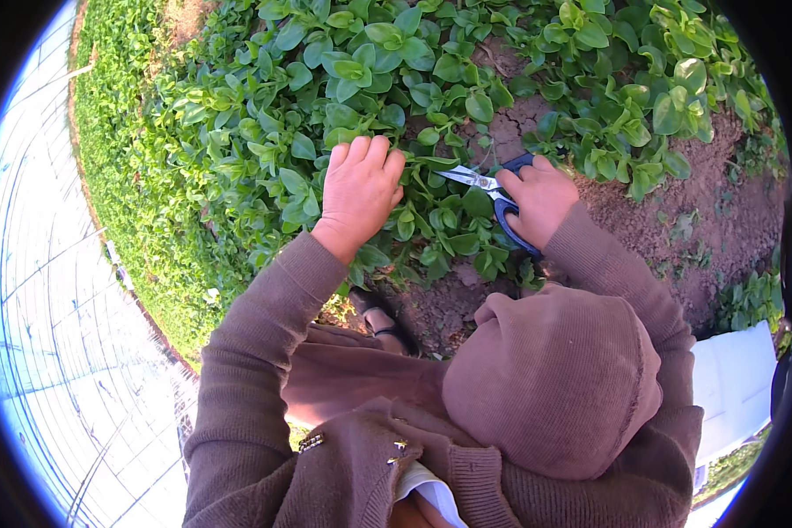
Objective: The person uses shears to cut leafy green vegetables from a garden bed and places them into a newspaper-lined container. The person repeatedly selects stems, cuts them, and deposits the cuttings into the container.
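My right hand [542, 199] is closed around the dark blue handles of a pair of scissors [470, 177]. The metal blades are parted a little and point left into the leaves, toward my left hand. My left hand [363, 185] lies palm down over the low leafy green plants [363, 66], its fingers curled at the foliage. Whether its fingertips pinch a stem is hidden by the hand and leaves. Stems and broad leaves lie between the two hands, around the blade tips.
Bare brown soil [693, 204] lies to the right. My sandalled foot [386, 327] is below the plants. A white sheet-like object [732, 383] stands at the lower right. A translucent ribbed covering [59, 284] curves along the left, beyond dense foliage.
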### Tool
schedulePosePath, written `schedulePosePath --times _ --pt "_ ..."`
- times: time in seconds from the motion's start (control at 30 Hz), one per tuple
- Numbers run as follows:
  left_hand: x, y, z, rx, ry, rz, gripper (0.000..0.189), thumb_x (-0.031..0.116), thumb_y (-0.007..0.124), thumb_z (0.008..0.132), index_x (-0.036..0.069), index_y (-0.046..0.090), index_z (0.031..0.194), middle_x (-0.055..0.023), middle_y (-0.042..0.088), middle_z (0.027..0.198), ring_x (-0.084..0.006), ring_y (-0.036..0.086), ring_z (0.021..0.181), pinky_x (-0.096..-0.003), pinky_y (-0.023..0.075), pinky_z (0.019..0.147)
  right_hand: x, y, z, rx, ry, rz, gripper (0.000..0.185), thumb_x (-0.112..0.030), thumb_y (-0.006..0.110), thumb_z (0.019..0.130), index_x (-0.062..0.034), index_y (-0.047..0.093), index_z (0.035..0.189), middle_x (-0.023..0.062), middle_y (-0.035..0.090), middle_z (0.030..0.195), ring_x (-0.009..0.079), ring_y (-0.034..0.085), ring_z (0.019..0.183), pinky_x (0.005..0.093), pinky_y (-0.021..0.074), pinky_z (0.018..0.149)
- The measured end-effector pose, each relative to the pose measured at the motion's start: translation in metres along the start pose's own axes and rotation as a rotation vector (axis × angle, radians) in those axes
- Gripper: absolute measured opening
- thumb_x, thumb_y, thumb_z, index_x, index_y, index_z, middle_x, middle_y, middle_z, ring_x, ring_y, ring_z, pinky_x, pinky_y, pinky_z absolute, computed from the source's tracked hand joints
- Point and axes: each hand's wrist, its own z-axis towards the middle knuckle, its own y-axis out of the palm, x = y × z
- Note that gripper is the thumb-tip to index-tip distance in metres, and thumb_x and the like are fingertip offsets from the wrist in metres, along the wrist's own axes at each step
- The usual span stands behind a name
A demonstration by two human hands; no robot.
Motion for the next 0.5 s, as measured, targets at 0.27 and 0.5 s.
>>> schedulePosePath --times 0.27,0.5 --pt "-0.005 0.005 -0.002 0.069 0.01 -0.045 0.044 0.026 0.077 0.059 0.013 0.059 0.097 -0.0032 0.052 0.099 -0.0214 0.048 0.096 -0.035 0.0368 0.081 0.013 -0.002 -0.01 -0.013 0.025 -0.008 0.029 -0.021 0.066 0.07 -0.0088 0.057 0.094 0.0078 0.06 0.076 0.0274 0.056 0.086 0.0385 0.0495 0.068" --pt "-0.006 0.006 0.0 0.078 -0.01 -0.07 0.042 0.026 0.077 0.059 0.014 0.06 0.095 -0.0026 0.052 0.099 -0.0209 0.049 0.095 -0.035 0.0369 0.081 0.014 -0.011 -0.01 0.158 -0.062 0.005 0.039 -0.029 0.072 0.071 -0.0095 0.058 0.102 0.0083 0.059 0.078 0.0279 0.054 0.08 0.0382 0.0467 0.068"
